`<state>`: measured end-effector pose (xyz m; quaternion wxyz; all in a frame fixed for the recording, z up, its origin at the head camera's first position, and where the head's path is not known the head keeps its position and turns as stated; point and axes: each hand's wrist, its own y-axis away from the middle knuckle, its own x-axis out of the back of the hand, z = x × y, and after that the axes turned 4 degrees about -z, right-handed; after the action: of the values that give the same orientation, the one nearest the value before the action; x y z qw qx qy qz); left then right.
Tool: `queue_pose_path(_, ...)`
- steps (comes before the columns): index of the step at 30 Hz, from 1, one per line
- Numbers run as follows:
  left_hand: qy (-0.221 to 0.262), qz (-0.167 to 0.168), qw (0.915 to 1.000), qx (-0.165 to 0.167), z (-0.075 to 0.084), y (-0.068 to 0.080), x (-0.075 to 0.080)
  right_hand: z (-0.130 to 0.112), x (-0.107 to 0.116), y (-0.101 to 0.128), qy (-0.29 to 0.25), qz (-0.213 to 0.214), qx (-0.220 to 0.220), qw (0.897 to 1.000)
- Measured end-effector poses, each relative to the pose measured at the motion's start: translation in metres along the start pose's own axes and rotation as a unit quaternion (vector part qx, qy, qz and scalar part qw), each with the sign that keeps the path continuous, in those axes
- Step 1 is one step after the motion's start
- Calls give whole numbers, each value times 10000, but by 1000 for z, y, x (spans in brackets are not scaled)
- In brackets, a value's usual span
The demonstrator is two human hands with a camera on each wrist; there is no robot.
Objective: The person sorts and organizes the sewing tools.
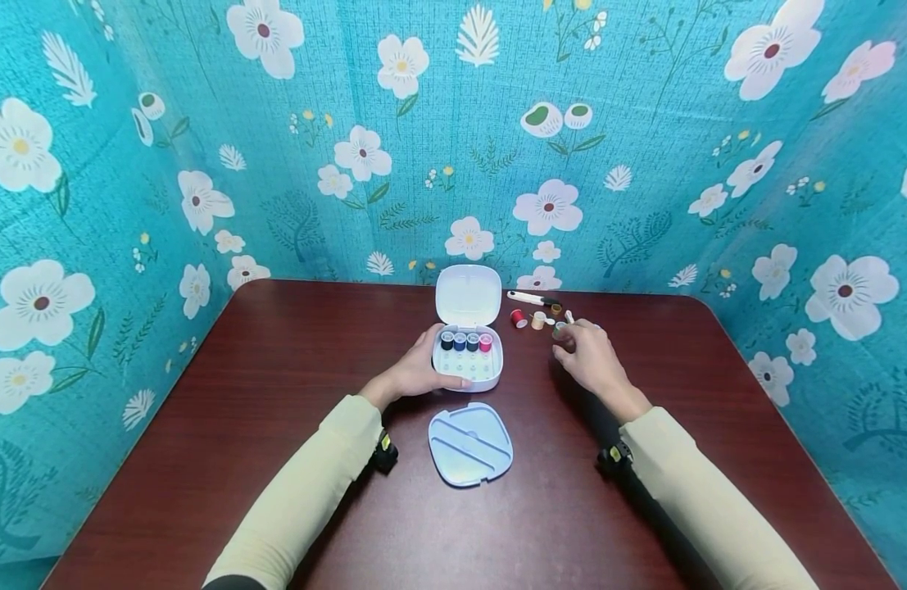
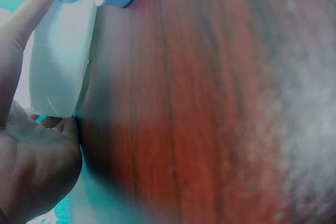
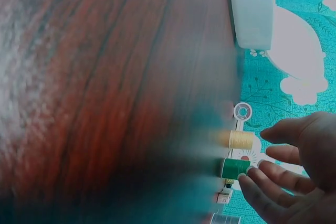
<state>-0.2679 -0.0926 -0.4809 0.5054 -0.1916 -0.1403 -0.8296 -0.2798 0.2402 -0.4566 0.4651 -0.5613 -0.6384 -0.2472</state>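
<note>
An open white sewing box (image 1: 469, 366) stands mid-table with its lid (image 1: 468, 292) upright behind a row of thread spools (image 1: 465, 341). My left hand (image 1: 434, 360) grips the box's left side; its thumb (image 2: 26, 17) lies along the box wall (image 2: 60, 51). My right hand (image 1: 565, 339) reaches into loose spools right of the box. Its fingertips (image 3: 258, 173) touch the end of a green spool (image 3: 235, 168), and the thumb hovers apart near a beige spool (image 3: 241, 140).
A red spool (image 1: 519, 318), a brown spool (image 1: 555, 310), a white bobbin (image 3: 242, 112) and a white-handled tool (image 1: 528, 297) lie by the right hand. A pale blue tray insert (image 1: 470, 443) sits in front of the box. Floral cloth walls surround the dark wood table (image 1: 276, 393).
</note>
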Motion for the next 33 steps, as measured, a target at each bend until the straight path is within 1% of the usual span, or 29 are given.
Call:
queue_pose_path(3, -39, 0, 10000, 67, -1, 0, 0, 2, -1, -2, -55, 48, -207, 9998)
queue_pose_path(7, -40, 15, 9999, 149, -1, 0, 0, 5, -2, -4, -159, -3, -488, 9987)
queue_pose_path(11, -10, 20, 9998, 183, -2, 0, 0, 8, -3, -8, -322, 47, -638, 9974)
queue_pose_path(18, -22, 24, 9999, 157, 2, 1, 0, 10, -8, -13, -405, 192, -793, 9958)
queue_pose_path(26, -19, 38, 9999, 99, 3, 1, 1, 14, -12, -19, -342, 240, -805, 9959)
queue_pose_path(33, -57, 39, 9998, 171, 2, 1, 0, 17, -15, -22, -351, 184, -871, 9954)
